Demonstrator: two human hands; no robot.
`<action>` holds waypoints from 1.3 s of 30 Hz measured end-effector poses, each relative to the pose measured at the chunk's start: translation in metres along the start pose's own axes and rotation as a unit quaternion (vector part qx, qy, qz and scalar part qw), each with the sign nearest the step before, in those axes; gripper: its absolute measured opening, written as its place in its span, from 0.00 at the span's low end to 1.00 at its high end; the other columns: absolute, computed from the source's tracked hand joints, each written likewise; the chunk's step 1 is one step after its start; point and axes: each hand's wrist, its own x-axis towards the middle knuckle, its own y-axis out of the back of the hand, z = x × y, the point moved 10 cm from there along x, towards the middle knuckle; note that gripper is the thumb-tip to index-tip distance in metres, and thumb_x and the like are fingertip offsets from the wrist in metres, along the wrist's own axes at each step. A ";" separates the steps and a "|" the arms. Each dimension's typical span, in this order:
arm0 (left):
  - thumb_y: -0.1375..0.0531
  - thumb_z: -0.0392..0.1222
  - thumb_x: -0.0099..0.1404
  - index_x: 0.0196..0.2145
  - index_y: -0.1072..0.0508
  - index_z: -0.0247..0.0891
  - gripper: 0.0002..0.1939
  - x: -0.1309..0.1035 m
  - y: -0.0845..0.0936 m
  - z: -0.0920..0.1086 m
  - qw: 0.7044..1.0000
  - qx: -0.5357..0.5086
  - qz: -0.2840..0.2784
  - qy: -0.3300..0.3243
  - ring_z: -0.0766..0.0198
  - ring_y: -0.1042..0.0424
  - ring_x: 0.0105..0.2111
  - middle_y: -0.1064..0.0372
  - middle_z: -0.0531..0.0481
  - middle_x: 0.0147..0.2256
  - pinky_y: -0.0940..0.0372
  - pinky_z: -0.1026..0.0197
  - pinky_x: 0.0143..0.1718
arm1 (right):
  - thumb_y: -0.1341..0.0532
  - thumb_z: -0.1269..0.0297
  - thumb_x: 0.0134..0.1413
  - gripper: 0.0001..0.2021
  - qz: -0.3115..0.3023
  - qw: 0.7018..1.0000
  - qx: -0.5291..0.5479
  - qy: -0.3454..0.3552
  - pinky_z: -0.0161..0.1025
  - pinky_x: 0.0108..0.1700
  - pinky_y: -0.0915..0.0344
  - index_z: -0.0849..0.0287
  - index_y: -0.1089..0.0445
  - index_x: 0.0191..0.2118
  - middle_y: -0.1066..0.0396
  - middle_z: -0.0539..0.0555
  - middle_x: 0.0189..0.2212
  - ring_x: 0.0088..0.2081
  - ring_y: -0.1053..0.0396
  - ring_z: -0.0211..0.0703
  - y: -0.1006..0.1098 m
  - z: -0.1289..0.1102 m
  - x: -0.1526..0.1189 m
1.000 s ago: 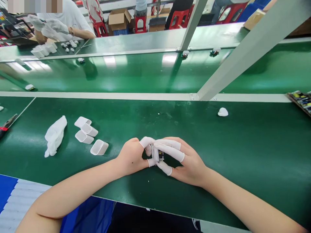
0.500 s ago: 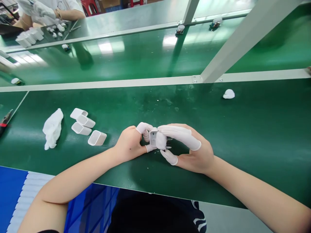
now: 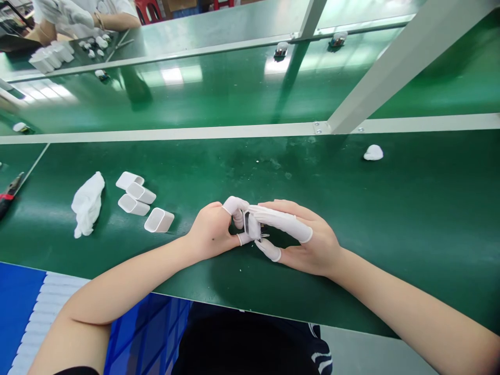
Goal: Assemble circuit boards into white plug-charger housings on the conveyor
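My left hand [image 3: 213, 232], in white finger cots, is closed around a small white plastic casing [image 3: 246, 221], most of it hidden by the fingers. My right hand [image 3: 312, 237], also in finger cots, pinches a small white-topped part with metal prongs [image 3: 254, 228] between thumb and fingers. This part sits at the casing's open mouth, partly inside it. How deep it goes is hidden. Left of my hands, several similar open white casings [image 3: 159, 220] lie on the green bench [image 3: 219, 172].
A crumpled white cloth or bag [image 3: 89, 204] and red-and-black pliers [image 3: 8, 195] lie at the left. One small white piece [image 3: 373, 152] is at the back right. Beyond a pale rail [image 3: 195, 134], small parts [image 3: 280, 50] stand on a green belt. A co-worker's gloved hands [image 3: 76, 13] work across.
My right hand has moved slightly left, bringing the pronged part into the casing's mouth; the gap seen before has narrowed. Small parts on the far belt have shifted left.
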 end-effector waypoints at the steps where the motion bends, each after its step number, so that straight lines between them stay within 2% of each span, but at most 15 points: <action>1: 0.34 0.45 0.52 0.41 0.37 0.41 0.21 0.000 0.001 0.000 1.000 0.001 0.003 -0.003 0.73 0.39 0.18 0.36 0.64 0.22 0.41 0.67 0.26 | 0.38 0.71 0.51 0.23 0.000 1.000 0.000 0.000 0.46 0.45 0.25 0.53 0.38 0.54 0.25 0.57 0.43 0.42 0.25 0.47 0.000 0.000 0.000; 8: 0.35 0.43 0.52 0.41 0.36 0.41 0.20 0.000 0.002 0.001 1.000 0.011 0.009 -0.004 0.72 0.39 0.18 0.39 0.64 0.20 0.42 0.67 0.26 | 0.36 0.73 0.50 0.25 0.001 1.000 0.010 0.002 0.45 0.45 0.25 0.54 0.38 0.55 0.25 0.58 0.42 0.43 0.26 0.47 -0.002 0.000 -0.001; 17: 0.34 0.43 0.52 0.40 0.37 0.42 0.19 0.000 0.000 0.000 1.000 -0.007 0.002 0.004 0.72 0.38 0.19 0.36 0.63 0.22 0.42 0.66 0.26 | 0.37 0.72 0.51 0.25 -0.008 1.000 0.021 -0.014 0.42 0.44 0.24 0.56 0.40 0.56 0.27 0.59 0.43 0.44 0.26 0.46 -0.004 0.002 -0.003; 22: 0.33 0.45 0.51 0.37 0.37 0.41 0.19 0.002 0.000 0.000 1.000 0.006 -0.002 0.018 0.71 0.39 0.18 0.37 0.63 0.20 0.42 0.65 0.26 | 0.37 0.73 0.51 0.25 0.010 1.000 -0.007 0.022 0.43 0.44 0.25 0.53 0.39 0.55 0.26 0.57 0.42 0.45 0.27 0.47 0.000 -0.006 -0.002; 33: 0.36 0.44 0.54 0.40 0.38 0.41 0.18 0.001 0.001 0.006 1.000 0.023 0.010 -0.017 0.70 0.34 0.21 0.35 0.63 0.22 0.42 0.65 0.27 | 0.35 0.74 0.48 0.23 0.030 0.998 -0.031 0.044 0.42 0.40 0.26 0.55 0.36 0.50 0.26 0.56 0.40 0.39 0.28 0.44 0.004 -0.012 0.001; 39: 0.35 0.45 0.53 0.39 0.37 0.41 0.18 0.001 -0.001 0.004 1.000 0.011 0.002 -0.006 0.70 0.34 0.21 0.33 0.62 0.23 0.41 0.65 0.27 | 0.37 0.73 0.51 0.24 0.017 0.999 -0.031 0.022 0.43 0.38 0.26 0.50 0.39 0.53 0.27 0.54 0.40 0.38 0.27 0.45 0.002 -0.009 0.001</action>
